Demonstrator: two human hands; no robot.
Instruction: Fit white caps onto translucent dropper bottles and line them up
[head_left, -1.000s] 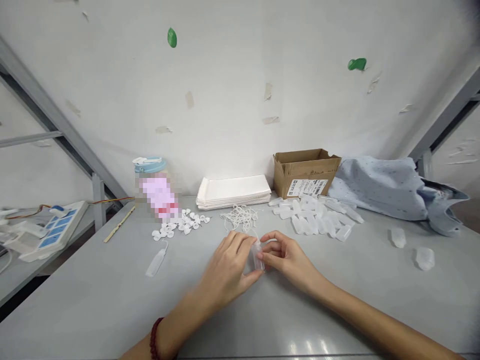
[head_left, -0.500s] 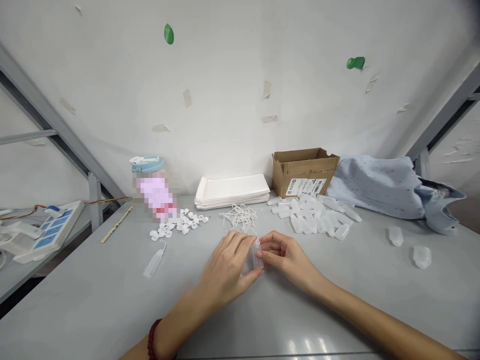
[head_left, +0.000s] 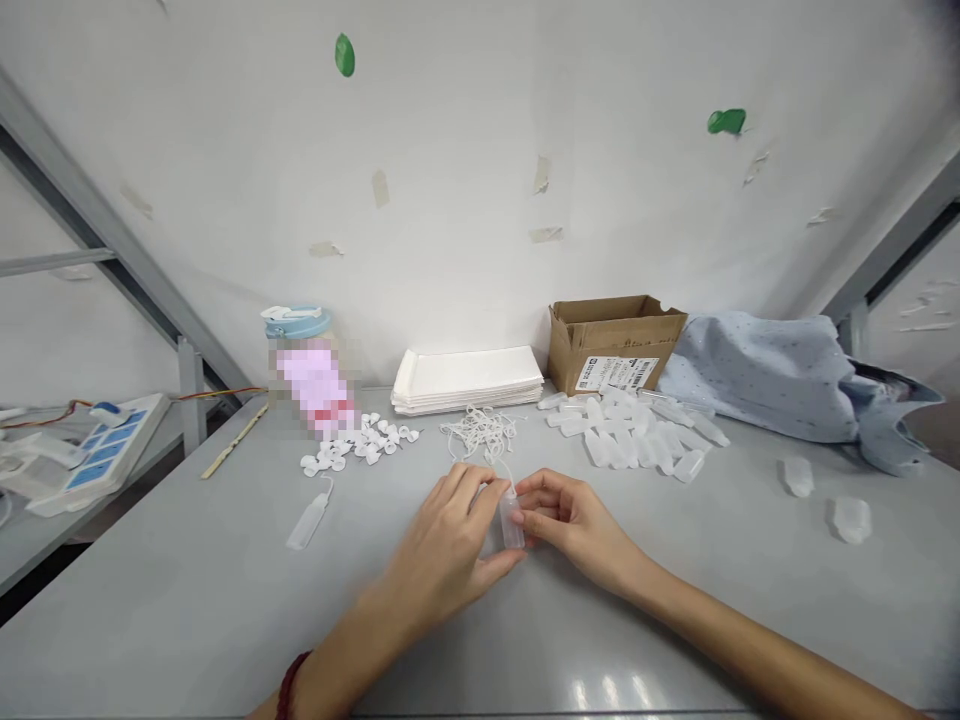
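In the head view, take the held bottle as the dial's centre and twelve as toward the wall. Both hands grasp this small translucent bottle (head_left: 512, 525) at the middle of the bench (head_left: 637, 640). The left hand (head_left: 450, 535), on the nine o'clock side, has its forefinger at the bottle's top and its thumb near the base. The right hand (head_left: 574, 520), at three o'clock, pinches the bottle's near side with its thumb, the other fingers curled behind. A thin white cord (head_left: 510, 473) runs up from the bottle's mouth; whether the base touches the bench is hard to tell.

A tangle of white cords (head_left: 480, 432) lies between eleven and twelve, with a stack of white envelopes (head_left: 469, 375) beyond. At one o'clock stands an open cardboard box (head_left: 600, 350); at two, a heap of translucent bottles (head_left: 637, 440) and, farther off, a pale blue cloth (head_left: 757, 370). Small white caps (head_left: 375, 440) are scattered near ten, and a lone bottle (head_left: 307, 522) with a curled cord lies at nine.
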